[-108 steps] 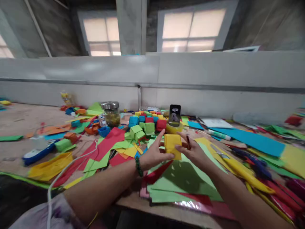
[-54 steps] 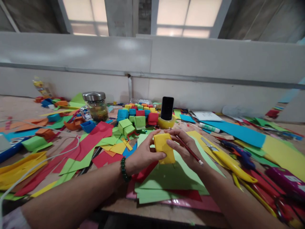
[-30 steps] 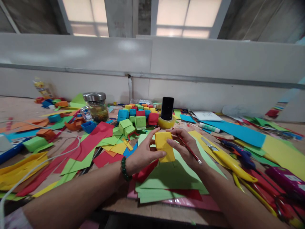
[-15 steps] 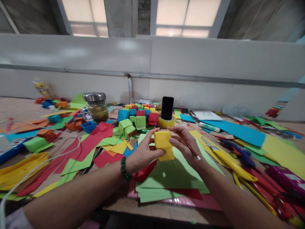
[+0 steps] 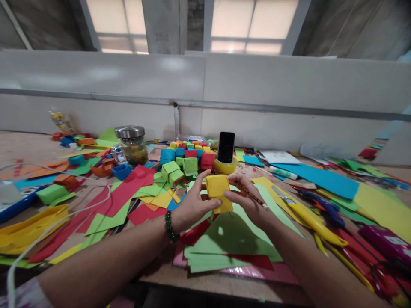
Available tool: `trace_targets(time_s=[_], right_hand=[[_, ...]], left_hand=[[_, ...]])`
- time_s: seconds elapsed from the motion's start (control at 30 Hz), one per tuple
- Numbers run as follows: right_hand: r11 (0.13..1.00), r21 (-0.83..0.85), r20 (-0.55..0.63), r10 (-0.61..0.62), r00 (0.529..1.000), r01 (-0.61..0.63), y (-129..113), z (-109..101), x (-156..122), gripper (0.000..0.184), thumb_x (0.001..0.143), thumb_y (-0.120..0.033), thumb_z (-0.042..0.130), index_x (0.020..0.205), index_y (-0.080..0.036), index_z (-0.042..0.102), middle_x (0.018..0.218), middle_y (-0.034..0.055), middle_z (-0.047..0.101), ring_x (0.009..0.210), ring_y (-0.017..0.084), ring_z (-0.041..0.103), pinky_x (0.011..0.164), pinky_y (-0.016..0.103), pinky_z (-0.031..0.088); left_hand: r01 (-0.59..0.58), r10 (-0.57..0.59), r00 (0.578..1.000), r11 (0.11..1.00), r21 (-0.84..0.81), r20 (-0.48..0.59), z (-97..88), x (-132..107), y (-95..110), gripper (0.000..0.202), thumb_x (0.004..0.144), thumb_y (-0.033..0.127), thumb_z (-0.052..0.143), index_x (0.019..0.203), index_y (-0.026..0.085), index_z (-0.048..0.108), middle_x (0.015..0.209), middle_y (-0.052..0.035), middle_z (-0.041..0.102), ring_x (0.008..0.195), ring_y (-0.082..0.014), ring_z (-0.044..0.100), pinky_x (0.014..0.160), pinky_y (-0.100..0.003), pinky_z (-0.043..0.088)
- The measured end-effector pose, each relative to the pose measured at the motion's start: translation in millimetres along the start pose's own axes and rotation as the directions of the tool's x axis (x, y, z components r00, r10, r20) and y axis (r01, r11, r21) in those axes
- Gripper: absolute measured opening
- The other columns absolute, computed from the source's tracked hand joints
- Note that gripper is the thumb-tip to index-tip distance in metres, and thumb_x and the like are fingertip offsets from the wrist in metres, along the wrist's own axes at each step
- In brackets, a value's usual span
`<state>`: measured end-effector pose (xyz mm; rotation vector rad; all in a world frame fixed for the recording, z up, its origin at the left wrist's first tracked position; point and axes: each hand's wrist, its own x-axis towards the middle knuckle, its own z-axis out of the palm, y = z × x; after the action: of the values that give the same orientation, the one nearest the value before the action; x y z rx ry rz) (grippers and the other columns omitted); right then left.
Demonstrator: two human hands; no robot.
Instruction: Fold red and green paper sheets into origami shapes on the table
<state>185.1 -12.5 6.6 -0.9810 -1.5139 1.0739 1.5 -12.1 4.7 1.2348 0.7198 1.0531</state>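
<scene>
A small yellow paper box (image 5: 217, 186) is held up over the table, with a flap hanging below it. My left hand (image 5: 195, 201) is closed on its left side, the thumb across the lower front. A dark pencil (image 5: 252, 194) lies tucked in my right hand (image 5: 248, 201), slanting down to the right. The fingertips of that hand also touch the box's right side. Beneath both hands is a stack of light green paper sheets (image 5: 234, 239), with some red paper among them.
Paper boxes (image 5: 175, 171) in several colours stand at the back middle. A phone (image 5: 226, 146) rests on a yellow tape roll (image 5: 224, 166). A lidded glass mug (image 5: 131, 145) is to the left. At right lie a yellow-handled knife (image 5: 308, 216) and a dark blue glue gun (image 5: 323, 207).
The right-hand fingers have closed in on the box's side, and the box has turned slightly. The whole view has shifted a little.
</scene>
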Motion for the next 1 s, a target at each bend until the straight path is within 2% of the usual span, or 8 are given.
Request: trace_targets(time_s=[0.17,0.33,0.53,0.63,0.73,1.0], right_hand=[[1.000,0.030,-0.002,0.003,1.000,-0.003,1.4,-2.2,2.0,0.035,0.076,-0.037,0.075,0.100,-0.024,0.054,0.110,0.0030,0.062,0.092,0.020,0.065,0.079,0.033,0.053],[0.999,0.034,-0.040,-0.011,0.999,0.012,4.0,-3.6,3.4,0.034,0.075,-0.036,0.076,0.099,-0.025,0.055,0.108,0.0018,0.061,0.093,0.020,0.064,0.078,0.031,0.052],[0.999,-0.005,-0.048,-0.041,0.998,0.041,4.4,-5.3,4.1,0.029,0.079,-0.041,0.071,0.097,-0.023,0.058,0.103,0.0031,0.066,0.097,0.022,0.063,0.084,0.034,0.049],[0.996,0.079,-0.051,-0.024,0.998,0.028,3.4,-4.9,4.5,0.032,0.075,-0.038,0.075,0.096,-0.024,0.055,0.109,0.0033,0.065,0.100,0.022,0.063,0.086,0.035,0.050],[0.990,0.138,-0.029,0.007,1.000,-0.003,1.4,-2.9,3.8,0.038,0.071,-0.036,0.079,0.096,-0.025,0.053,0.110,0.0034,0.064,0.095,0.022,0.066,0.082,0.035,0.053],[0.999,0.034,-0.059,-0.037,0.998,0.039,-4.4,1.0,3.7,0.037,0.073,-0.042,0.077,0.096,-0.022,0.055,0.098,0.0042,0.068,0.091,0.022,0.067,0.080,0.036,0.053]], left_hand=[[0.006,-0.006,1.000,1.000,-0.007,0.003,-0.9,-0.3,1.1,0.102,0.067,0.021,0.078,0.150,0.027,0.019,0.128,-0.0142,0.053,0.102,-0.0259,0.063,0.086,-0.043,0.054],[0.028,-0.028,0.999,0.999,-0.027,0.026,-0.5,-1.2,3.7,0.109,0.067,0.020,0.079,0.152,0.029,0.011,0.126,-0.0137,0.054,0.100,-0.0260,0.064,0.085,-0.044,0.054],[0.015,-0.014,0.999,1.000,-0.017,0.029,-0.9,0.1,1.8,0.107,0.066,0.019,0.078,0.152,0.029,0.015,0.123,-0.0119,0.056,0.101,-0.0252,0.063,0.084,-0.042,0.055],[0.015,-0.015,0.999,1.000,-0.005,0.036,-2.3,-0.2,-0.7,0.105,0.067,0.018,0.078,0.151,0.029,0.016,0.127,-0.0128,0.053,0.102,-0.0253,0.062,0.084,-0.041,0.055],[0.013,-0.012,0.998,1.000,-0.010,0.054,-3.4,-0.9,-2.5,0.104,0.069,0.019,0.077,0.152,0.029,0.015,0.129,-0.0133,0.052,0.102,-0.0248,0.062,0.084,-0.041,0.055],[-0.012,0.014,0.998,0.999,-0.037,0.060,-5.2,0.6,-5.0,0.106,0.069,0.018,0.078,0.152,0.030,0.013,0.132,-0.0129,0.053,0.107,-0.0255,0.061,0.088,-0.040,0.054]])
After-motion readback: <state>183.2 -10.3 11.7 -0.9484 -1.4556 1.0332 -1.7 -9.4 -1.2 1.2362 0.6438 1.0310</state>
